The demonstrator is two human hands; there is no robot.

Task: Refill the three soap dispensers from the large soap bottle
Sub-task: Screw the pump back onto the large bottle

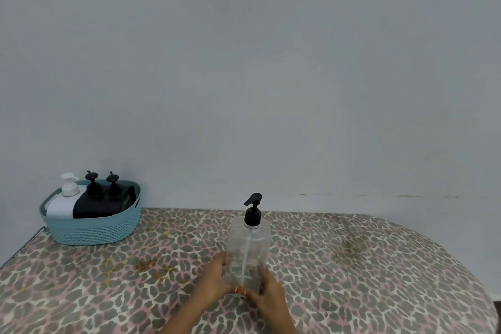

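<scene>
Here, bottle [249, 248], leopard-print table [366, 268], grey wall [244, 62].

clear large soap bottle [249, 249] upright on table [352, 266]; three dispensers [93, 187] stand in basket [92, 228].

Plain grey wall [244, 62], leopard-print covered table [379, 266], scuffed along the wall's base

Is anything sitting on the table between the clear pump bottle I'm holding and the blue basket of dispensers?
Nothing visible. Only leopard-print tablecloth lies between the clear pump bottle, gripped by the left hand and right hand, and the blue basket far left.
</scene>
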